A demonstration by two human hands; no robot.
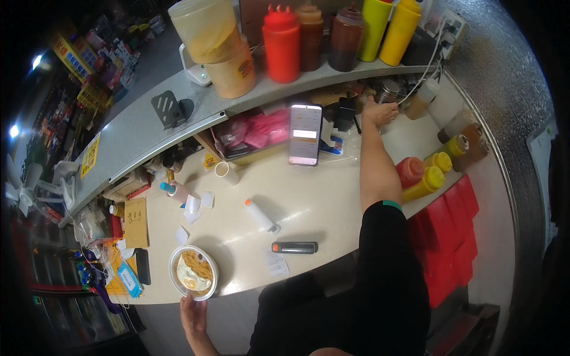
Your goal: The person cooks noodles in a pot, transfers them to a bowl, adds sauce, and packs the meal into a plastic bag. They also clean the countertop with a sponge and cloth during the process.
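Observation:
At the counter's near left edge, my left hand (193, 313) grips the rim of a white bowl (214, 280). In the bowl are noodles (202, 263) topped with a fried egg (191, 275). My right arm stretches to the back right of the counter, under the shelf. There my right hand (379, 113) is beside a metal-topped shaker jar (388, 90); whether its fingers hold anything is hidden. A black phone stand (345, 113) and a lit smartphone (305, 135) are left of that hand.
Squeeze bottles of sauce (281, 49) line the raised shelf (276, 91); more yellow bottles (429, 179) stand near my right forearm. Two box cutters or similar tools (295, 247) and a paper cup (227, 173) rest on the counter (320, 200). Red boxes (445, 236) are stacked at right.

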